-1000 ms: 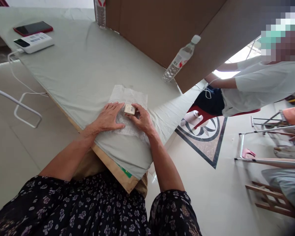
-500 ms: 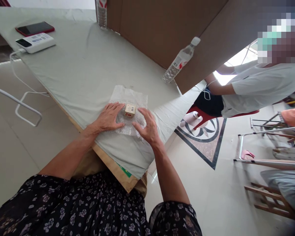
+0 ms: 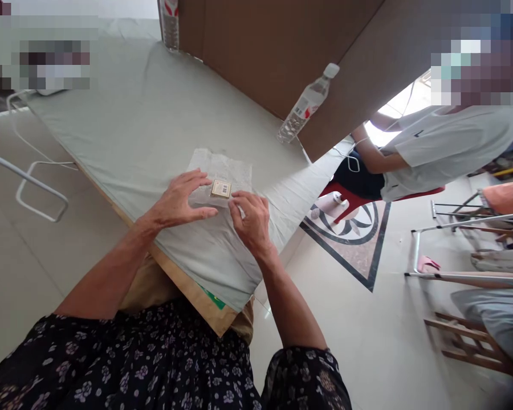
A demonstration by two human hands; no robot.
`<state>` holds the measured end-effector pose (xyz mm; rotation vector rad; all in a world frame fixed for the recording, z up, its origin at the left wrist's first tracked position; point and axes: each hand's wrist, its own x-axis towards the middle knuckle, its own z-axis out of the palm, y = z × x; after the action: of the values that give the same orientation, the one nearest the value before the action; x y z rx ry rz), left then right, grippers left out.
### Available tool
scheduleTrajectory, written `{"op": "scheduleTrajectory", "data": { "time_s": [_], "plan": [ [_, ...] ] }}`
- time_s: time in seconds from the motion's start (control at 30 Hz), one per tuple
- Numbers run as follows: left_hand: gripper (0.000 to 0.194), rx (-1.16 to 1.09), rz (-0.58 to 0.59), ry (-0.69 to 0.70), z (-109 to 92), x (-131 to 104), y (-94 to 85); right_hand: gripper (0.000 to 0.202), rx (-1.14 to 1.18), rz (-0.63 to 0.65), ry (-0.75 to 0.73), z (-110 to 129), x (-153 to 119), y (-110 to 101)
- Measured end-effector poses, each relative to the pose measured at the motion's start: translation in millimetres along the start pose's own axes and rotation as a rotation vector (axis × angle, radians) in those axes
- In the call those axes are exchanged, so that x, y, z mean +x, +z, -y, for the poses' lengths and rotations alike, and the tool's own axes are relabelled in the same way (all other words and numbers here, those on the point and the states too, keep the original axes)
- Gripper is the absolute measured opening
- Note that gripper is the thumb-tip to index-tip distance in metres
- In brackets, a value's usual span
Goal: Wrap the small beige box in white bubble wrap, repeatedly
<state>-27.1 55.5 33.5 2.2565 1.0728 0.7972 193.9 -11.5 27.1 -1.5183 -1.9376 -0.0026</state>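
Observation:
A small box [image 3: 221, 188] with a printed label on top sits on a sheet of bubble wrap [image 3: 216, 162] near the table's front corner. The near part of the wrap is folded up against the box's front side. At the box's left is my left hand [image 3: 182, 199], its fingers spread and the thumb stretched out in front of the box. My right hand [image 3: 251, 219] is at the box's right, thumb and fingers pinched together on the edge of the bubble wrap.
A clear bottle [image 3: 308, 105] leans by a large cardboard panel [image 3: 256, 57]. Another bottle [image 3: 171, 25] stands farther back. A white cable [image 3: 43, 162] hangs at the left. A seated person in a white shirt [image 3: 444, 148] is at the right, beyond the table [image 3: 111, 108].
The near edge of the bubble wrap has been folded up toward the box. My right hand's fingers have closed into a pinch, while my left hand stays spread.

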Motion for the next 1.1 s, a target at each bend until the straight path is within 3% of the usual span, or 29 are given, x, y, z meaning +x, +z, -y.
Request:
{"op": "scheduleTrajectory", "data": {
  "time_s": [0.1, 0.2, 0.37, 0.57, 0.77, 0.97, 1.1],
  "plan": [
    [0.041, 0.053, -0.056, -0.082, -7, 13, 3.1, 0.017, 0.135, -0.005, 0.104, -10, 22, 2],
    [0.020, -0.028, -0.074, -0.218, -11, 30, 11.8, 0.015, 0.316, -0.005, 0.229, -21, 37, 12],
    [0.024, -0.264, -0.122, -0.373, -13, 45, 24.2, 0.018, 0.548, 0.035, 0.405, -29, 44, 27],
    [0.021, -0.311, -0.145, -0.384, -10, 42, 26.9, 0.019, 0.621, 0.027, 0.450, -23, 37, 33],
    [0.020, -0.347, -0.145, -0.387, -10, 37, 26.0, 0.016, 0.522, 0.041, 0.410, -21, 33, 32],
    [0.020, -0.377, -0.133, -0.398, -9, 38, 27.7, 0.021, -0.018, -0.111, 0.165, -2, 20, 5],
    [0.020, -0.357, -0.130, -0.380, -7, 38, 29.9, 0.024, -0.122, 0.105, -0.043, 13, 11, 2]
  ]
}}
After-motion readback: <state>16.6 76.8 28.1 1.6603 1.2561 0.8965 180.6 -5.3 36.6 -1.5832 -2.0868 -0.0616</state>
